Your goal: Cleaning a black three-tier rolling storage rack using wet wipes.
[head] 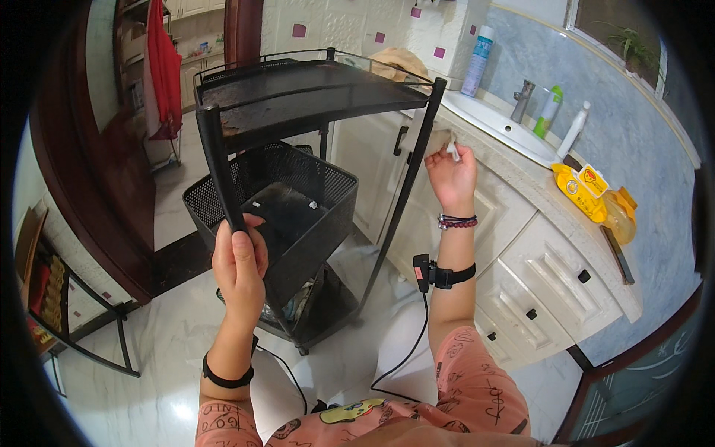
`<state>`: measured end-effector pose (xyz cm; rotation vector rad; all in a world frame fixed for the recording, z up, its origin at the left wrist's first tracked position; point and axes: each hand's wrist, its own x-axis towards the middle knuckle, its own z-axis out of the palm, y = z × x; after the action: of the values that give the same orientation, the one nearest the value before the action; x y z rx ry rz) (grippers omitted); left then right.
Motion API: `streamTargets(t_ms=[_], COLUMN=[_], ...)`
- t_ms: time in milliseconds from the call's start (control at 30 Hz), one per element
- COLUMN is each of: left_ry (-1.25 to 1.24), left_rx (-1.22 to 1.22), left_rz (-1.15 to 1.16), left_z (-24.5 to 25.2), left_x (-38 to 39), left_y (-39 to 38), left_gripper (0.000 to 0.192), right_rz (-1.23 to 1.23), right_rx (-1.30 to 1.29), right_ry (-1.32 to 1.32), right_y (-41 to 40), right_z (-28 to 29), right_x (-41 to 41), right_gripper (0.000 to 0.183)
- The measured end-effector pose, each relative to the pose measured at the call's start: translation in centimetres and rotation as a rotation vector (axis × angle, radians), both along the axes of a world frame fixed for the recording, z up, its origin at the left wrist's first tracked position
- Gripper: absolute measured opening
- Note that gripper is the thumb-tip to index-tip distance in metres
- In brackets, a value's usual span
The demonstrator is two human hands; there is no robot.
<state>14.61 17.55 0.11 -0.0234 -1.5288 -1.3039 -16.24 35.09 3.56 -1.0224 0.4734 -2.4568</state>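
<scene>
A black metal utility cart [313,95] stands in front of me, with a flat top tray and mesh sides below. My left hand [241,262] is wrapped around its near left corner post [220,162]. Past the cart's right post [410,151], my right hand [453,176] is raised by the counter's edge, pinching a crumpled white wipe or tissue [452,151]. Part of that piece is blurred or behind my fingers. Inside the middle mesh basket [329,218] lie two small white scraps [313,205]. A lower basket [335,299] holds items in plastic, partly hidden.
On the right, a white sink [475,107] sits in a counter with a spray can [478,61], bottles and a yellow wipes pack [578,193]. White cabinets [536,262] run below. A dark door frame [95,167] and a black-framed rack [84,313] stand left. Cables hang from both forearms.
</scene>
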Motion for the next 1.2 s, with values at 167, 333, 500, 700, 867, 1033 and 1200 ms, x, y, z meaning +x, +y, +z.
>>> streamTargets(t_ms=[167, 333, 500, 700, 867, 1033, 1200], left_ry=[-0.010, -0.004, -0.010, -0.009, -0.005, -0.003, -0.008], left_rx=[-0.036, -0.057, -0.077, -0.075, -0.050, -0.044, -0.041], left_rz=[-0.003, 0.017, 0.029, 0.015, -0.002, -0.014, -0.008], left_z=[-0.2, -0.1, -0.1, -0.1, -0.1, 0.0, 0.0], left_x=[0.2, 0.2, 0.0, 0.1, 0.1, 0.1, 0.3], left_y=[-0.3, -0.1, -0.2, -0.3, -0.3, -0.1, -0.1], left_gripper=[0.036, 0.036, 0.036, 0.035, 0.036, 0.036, 0.035], right_rz=[-0.278, -0.282, -0.228, -0.337, -0.521, -0.615, -0.365], right_rx=[0.159, 0.356, 0.363, 0.536, 0.615, 0.530, 0.249], right_ry=[-0.104, 0.186, 0.184, 0.179, 0.430, 0.484, 0.298], right_y=[-0.2, 2.2, 3.3, 4.2, 3.9, 3.4, 1.5], right_z=[0.2, 0.5, -1.2, -2.5, -1.8, 0.3, 4.3], right_x=[2.7, 2.6, 1.3, 1.7, 3.9, 5.3, 7.3], right_gripper=[0.030, 0.032, 0.030, 0.031, 0.043, 0.044, 0.040])
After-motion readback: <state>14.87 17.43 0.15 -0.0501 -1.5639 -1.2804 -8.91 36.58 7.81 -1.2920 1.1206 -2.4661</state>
